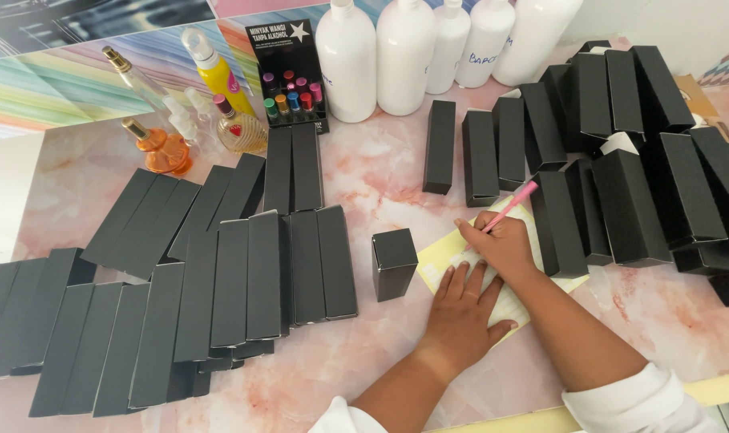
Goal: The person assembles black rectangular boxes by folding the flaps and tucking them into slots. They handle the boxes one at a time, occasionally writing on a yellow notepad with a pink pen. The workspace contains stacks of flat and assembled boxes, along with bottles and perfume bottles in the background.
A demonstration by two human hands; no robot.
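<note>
While your right hand (504,244) is closed around the pink pen (511,206) and your left hand (460,309) lies open and flat, palm down, pinning the yellow sheet of paper (443,255), the likeliest slip is the sheet creeping under the pen tip if that flat hand eases its weight, which would smear or skew the marks. A second risk sits just beyond your right hand: the upright black cartons (557,224) stand close to the pen's upper end, and a wide stroke or a lifted elbow could tip one into its neighbours. The single small black box (394,263) just left of your left hand could be nudged too. The paper itself looks pale yellow, thin and flat on the pink marbled bench (364,172), mostly covered by both hands, its near corner poking out beneath your left wrist; what is on it I cannot make out.
</note>
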